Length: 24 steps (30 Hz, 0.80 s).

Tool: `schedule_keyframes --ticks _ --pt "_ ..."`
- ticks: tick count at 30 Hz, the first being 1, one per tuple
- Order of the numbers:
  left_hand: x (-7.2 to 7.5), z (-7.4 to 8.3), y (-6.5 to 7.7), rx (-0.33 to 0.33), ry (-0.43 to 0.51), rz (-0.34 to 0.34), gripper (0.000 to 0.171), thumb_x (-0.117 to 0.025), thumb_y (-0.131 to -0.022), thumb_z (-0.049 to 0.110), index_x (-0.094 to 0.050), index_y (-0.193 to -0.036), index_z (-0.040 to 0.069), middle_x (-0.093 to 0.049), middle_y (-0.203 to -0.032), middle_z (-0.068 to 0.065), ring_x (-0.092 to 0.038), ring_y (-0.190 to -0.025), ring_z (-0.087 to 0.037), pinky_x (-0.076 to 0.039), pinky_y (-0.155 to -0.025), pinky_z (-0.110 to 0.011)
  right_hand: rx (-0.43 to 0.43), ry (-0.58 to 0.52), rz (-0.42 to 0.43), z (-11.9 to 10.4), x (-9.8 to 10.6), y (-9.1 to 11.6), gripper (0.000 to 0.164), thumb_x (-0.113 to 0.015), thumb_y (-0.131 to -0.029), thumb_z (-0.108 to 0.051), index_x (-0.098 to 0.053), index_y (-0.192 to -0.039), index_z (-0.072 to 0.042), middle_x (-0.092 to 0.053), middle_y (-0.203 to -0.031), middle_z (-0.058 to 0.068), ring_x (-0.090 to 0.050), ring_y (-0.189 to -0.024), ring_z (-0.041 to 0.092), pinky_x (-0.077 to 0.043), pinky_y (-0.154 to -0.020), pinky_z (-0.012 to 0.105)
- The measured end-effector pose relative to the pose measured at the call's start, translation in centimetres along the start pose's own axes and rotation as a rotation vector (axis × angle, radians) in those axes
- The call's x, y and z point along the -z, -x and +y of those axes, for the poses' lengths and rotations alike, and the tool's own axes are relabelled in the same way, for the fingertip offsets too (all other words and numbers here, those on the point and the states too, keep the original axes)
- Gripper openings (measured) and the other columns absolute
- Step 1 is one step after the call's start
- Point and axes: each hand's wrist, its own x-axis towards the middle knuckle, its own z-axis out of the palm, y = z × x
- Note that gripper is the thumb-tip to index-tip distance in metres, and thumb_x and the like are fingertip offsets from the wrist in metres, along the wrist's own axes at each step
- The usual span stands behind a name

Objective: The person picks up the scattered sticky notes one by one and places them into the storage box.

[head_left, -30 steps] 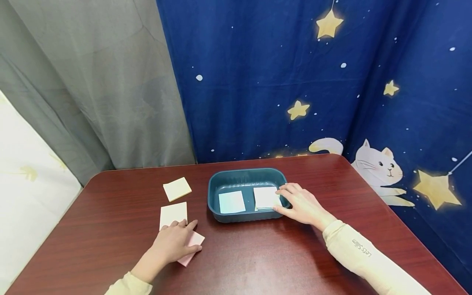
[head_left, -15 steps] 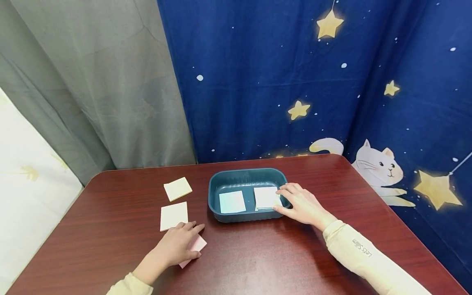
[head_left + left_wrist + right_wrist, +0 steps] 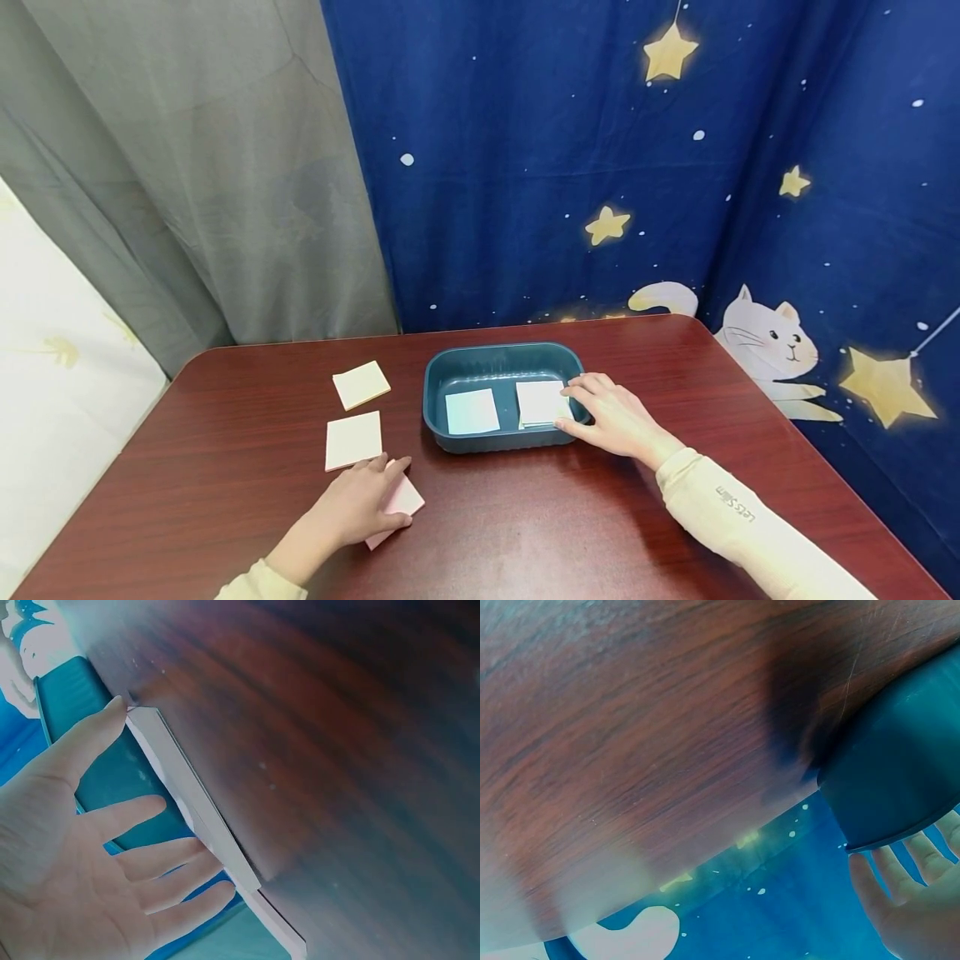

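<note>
In the head view my left hand (image 3: 360, 506) lies over a pink sticky-note pad (image 3: 407, 497) on the table. Its thumb is at the pad's near edge and the fingers spread across the far side. Seen from the left wrist, the fingers of that hand (image 3: 127, 862) look fairly straight, with the thumb tip by the end of the pad (image 3: 195, 795). My right hand (image 3: 615, 417) rests over the right end of a dark teal tray (image 3: 487, 443), beside a white-topped sticky-note stack (image 3: 542, 402). In the right wrist view the fingertips are partly hidden behind the tray rim (image 3: 885, 841).
A pale blue sticky-note pad (image 3: 471, 411) lies in the tray's left part. Left of the tray, a cream pad (image 3: 353, 440) and a pale yellow pad (image 3: 362, 384) lie on the reddish-brown table (image 3: 247, 450). Curtains (image 3: 525, 167) hang behind the table.
My left hand has shifted slightly right, and the pink pad under it has slid a little right and toward me, uncovering the cream pad. My right hand stays on the tray.
</note>
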Motion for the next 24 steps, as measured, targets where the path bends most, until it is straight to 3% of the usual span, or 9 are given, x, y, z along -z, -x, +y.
schedule_keyframes --ticks 6,10,18,24 --pt "-0.07 0.04 0.06 -0.014 -0.039 0.034 0.070 -0.077 -0.059 0.036 -0.054 -0.115 0.001 -0.058 -0.095 -0.017 -0.055 -0.086 -0.034 -0.043 -0.067 -0.044 0.004 0.001 0.000 0.02 -0.04 -0.01 0.053 -0.051 -0.080 -0.056 -0.060 -0.111 -0.013 -0.052 -0.111 0.003 -0.044 -0.105 0.020 -0.042 -0.079 0.041" --pt "-0.18 -0.01 0.08 -0.036 -0.058 0.067 0.071 -0.079 -0.055 0.036 -0.055 -0.113 0.002 -0.052 -0.087 -0.008 -0.052 -0.074 -0.026 -0.042 -0.059 -0.040 0.006 0.000 0.002 0.02 -0.02 -0.02 0.053 -0.052 -0.080 -0.056 -0.061 -0.110 -0.013 -0.052 -0.111 0.003 -0.044 -0.105 0.020 -0.042 -0.079 0.041" --pt "-0.48 0.35 -0.07 -0.022 -0.141 0.064 0.069 -0.076 -0.056 0.039 -0.057 -0.114 0.007 -0.049 -0.098 -0.010 -0.051 -0.082 -0.028 -0.042 -0.061 -0.043 0.005 -0.001 0.005 0.00 -0.01 0.01 0.054 -0.051 -0.080 -0.057 -0.061 -0.110 -0.013 -0.051 -0.111 0.002 -0.044 -0.104 0.020 -0.042 -0.079 0.041" --pt "-0.52 0.38 -0.24 -0.011 -0.217 0.057 0.062 -0.072 -0.057 0.042 -0.060 -0.110 0.012 -0.050 -0.094 -0.009 -0.049 -0.080 -0.027 -0.042 -0.054 -0.040 0.008 -0.005 0.008 -0.01 0.03 0.00 0.053 -0.051 -0.080 -0.056 -0.061 -0.110 -0.013 -0.051 -0.111 0.002 -0.044 -0.104 0.020 -0.042 -0.078 0.041"
